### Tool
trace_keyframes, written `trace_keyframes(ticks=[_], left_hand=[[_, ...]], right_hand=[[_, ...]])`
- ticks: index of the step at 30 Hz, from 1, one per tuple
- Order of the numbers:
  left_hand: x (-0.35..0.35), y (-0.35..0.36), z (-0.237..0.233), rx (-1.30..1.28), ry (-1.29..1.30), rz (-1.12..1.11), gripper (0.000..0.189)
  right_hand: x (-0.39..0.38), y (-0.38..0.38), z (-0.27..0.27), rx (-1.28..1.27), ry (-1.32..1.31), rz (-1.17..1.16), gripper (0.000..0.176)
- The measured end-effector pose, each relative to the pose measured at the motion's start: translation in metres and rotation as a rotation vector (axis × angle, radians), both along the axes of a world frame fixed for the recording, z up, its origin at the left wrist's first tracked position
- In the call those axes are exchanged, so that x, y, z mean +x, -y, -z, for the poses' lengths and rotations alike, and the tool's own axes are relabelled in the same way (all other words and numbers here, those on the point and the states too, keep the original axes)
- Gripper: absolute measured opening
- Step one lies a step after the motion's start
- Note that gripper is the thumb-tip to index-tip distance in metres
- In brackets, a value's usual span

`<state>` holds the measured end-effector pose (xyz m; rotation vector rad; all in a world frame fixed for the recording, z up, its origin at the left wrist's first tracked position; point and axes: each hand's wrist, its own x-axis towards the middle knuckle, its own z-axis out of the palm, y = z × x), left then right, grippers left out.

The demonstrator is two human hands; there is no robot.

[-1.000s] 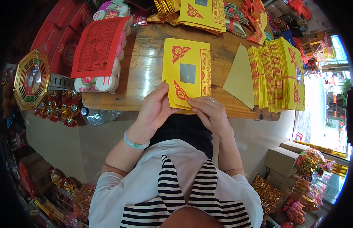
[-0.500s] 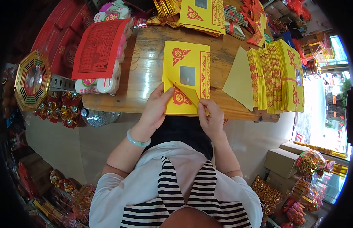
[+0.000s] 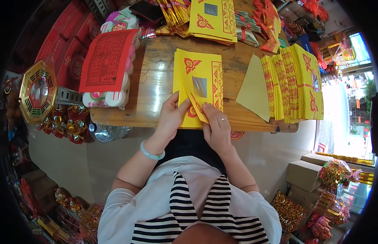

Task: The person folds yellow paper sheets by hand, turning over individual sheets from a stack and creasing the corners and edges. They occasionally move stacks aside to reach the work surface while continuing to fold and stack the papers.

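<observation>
A yellow envelope with red print and a silvery window lies at the near edge of the wooden table, on other yellow sheets. My left hand grips its left edge between thumb and fingers. My right hand, with a ring, pinches a folded-over yellow flap near the envelope's lower middle. Right of it rests a plain tan paper sheet. Further right stands a bundled stack of yellow envelopes. More yellow envelopes are piled at the back.
On the wooden table, a red printed sheet covers wrapped white rolls at the left. A dark phone lies behind. Red packets sit at the back right. A plastic bottle is below the table's left edge.
My right hand has moved left and slightly down with the flap, which now lies further left across the envelope. The whole view has shifted slightly.
</observation>
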<state>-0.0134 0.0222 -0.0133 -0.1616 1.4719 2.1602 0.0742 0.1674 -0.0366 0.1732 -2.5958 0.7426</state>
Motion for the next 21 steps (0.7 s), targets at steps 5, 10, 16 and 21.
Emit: trace_keyframes(ticks=[5,10,16,21], left_hand=[[-0.006,0.0,0.015,-0.085,-0.017,0.066,0.025],[-0.004,0.0,0.013,-0.023,0.048,0.02,0.028],[0.002,0.01,0.014,0.208,0.132,-0.08,0.029],[0.0,0.032,0.018,0.288,0.204,-0.114,0.033]], right_hand=[[0.0,-0.005,0.003,0.108,0.002,0.015,0.053],[0.009,-0.012,0.009,0.026,-0.023,0.131,0.042],[0.013,-0.025,-0.009,-0.039,-0.068,0.354,0.025],[0.009,-0.031,-0.021,-0.215,-0.161,0.495,0.018]])
